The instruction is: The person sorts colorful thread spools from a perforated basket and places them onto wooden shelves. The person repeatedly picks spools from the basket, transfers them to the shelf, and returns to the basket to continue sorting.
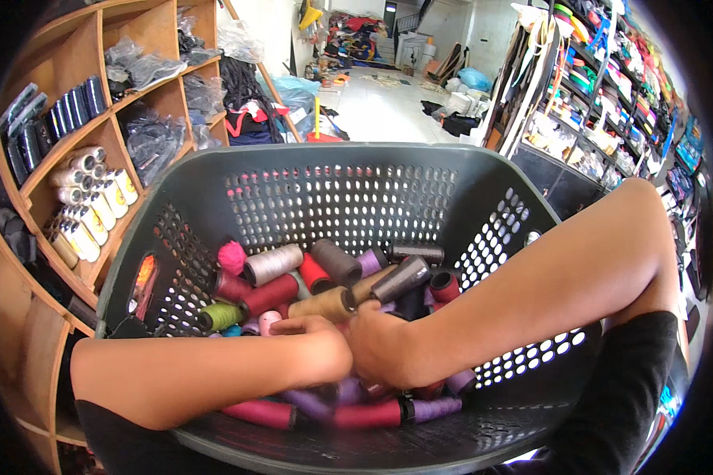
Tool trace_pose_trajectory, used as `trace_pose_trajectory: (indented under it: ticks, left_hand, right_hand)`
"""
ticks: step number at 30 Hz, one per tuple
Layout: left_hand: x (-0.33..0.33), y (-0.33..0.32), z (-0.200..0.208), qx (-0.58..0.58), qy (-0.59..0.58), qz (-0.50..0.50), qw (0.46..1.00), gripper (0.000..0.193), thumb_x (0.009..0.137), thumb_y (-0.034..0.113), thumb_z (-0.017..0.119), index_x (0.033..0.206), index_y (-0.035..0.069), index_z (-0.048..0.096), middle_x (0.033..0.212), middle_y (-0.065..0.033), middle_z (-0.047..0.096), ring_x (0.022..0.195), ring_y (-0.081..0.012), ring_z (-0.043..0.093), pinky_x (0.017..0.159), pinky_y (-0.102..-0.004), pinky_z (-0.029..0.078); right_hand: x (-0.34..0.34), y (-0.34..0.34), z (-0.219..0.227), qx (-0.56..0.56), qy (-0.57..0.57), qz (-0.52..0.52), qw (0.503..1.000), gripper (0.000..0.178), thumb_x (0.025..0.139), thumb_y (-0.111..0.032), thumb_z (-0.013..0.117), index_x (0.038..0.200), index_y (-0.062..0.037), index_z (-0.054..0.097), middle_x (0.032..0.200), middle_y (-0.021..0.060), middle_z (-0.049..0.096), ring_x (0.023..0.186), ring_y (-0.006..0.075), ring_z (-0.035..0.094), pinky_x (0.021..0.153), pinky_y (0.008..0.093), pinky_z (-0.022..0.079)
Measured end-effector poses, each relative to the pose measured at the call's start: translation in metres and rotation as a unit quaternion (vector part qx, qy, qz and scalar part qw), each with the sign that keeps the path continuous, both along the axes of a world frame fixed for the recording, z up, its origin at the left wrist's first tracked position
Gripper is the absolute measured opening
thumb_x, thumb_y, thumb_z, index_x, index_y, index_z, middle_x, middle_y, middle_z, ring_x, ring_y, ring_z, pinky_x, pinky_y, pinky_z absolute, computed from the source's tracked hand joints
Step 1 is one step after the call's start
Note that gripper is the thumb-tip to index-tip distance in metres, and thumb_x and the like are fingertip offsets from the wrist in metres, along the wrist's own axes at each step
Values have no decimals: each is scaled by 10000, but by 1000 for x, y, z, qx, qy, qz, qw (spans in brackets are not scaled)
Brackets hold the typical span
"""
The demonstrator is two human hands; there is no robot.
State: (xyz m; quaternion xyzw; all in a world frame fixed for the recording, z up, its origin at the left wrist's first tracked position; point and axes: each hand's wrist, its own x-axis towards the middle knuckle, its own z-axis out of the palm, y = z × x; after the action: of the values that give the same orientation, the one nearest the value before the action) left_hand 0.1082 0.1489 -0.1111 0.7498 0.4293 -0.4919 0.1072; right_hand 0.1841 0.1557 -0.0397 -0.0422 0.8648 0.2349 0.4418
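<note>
Both my hands reach down into a dark grey perforated plastic basket (pixel 293 154) holding many thread spools. My left hand (pixel 321 336) bends inward at the wrist, its visible fingers stretched out beside a pale pink spool (pixel 268 321) and just below a tan spool (pixel 322 302). Against it, wrist crossing close by, is my right hand (pixel 376 336); its fingers are mostly hidden and slightly blurred. A dark brown spool (pixel 402 277) lies tilted just above the right hand. Around them lie a grey spool (pixel 273 264), a dark red spool (pixel 269 298) and a green spool (pixel 220 317).
Wooden shelves (pixel 95 47) on the left hold white thread cones (pixel 91 206) and plastic-wrapped bundles (pixel 154 134). Crowded dark racks (pixel 586 103) stand at the right. Beyond the basket stretches a pale tiled floor (pixel 380 103), with heaps of cloth (pixel 356 39) at the back.
</note>
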Motion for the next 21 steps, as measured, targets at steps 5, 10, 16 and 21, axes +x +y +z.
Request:
trace_pose_trajectory:
  ticks: [5, 10, 16, 21]
  left_hand:
    - [-30, 12, -16, 5, 31, 79, 996, 416, 882, 296, 660, 1241, 85, 676, 1208, -166, 681, 1105, -357, 656, 947, -561, 499]
    - [-3, 34, -8, 22, 61, 57, 996, 419, 888, 311, 665, 1240, 85, 676, 1217, -179, 675, 1112, -372, 650, 941, -579, 503]
    - [1, 46, 84, 103, 30, 72, 992, 449, 797, 292, 759, 1204, 113, 704, 1200, -163, 685, 1098, -358, 660, 879, -605, 532]
    - [-23, 38, 117, 63, -72, 68, 993, 435, 766, 243, 767, 1169, 89, 714, 1142, -142, 709, 1039, -323, 686, 801, -585, 562]
  right_hand:
    - [-15, 32, -72, -232, 45, -43, 971, 394, 803, -289, 698, 1130, -70, 714, 1118, 167, 700, 1017, 315, 690, 811, 456, 549]
    - [33, 17, -125, -302, 294, -16, 907, 636, 770, -249, 701, 1311, 21, 505, 1076, 219, 685, 955, 339, 704, 784, 432, 562]
    - [-2, 7, -87, -341, 86, -95, 931, 1097, 622, -316, 860, 1502, -32, 269, 1386, 323, 411, 1135, 402, 599, 888, 462, 535]
    - [-11, -10, -95, -285, 20, -120, 951, 1123, 523, -419, 923, 1471, -139, 389, 1436, 300, 310, 1245, 427, 490, 959, 468, 485]
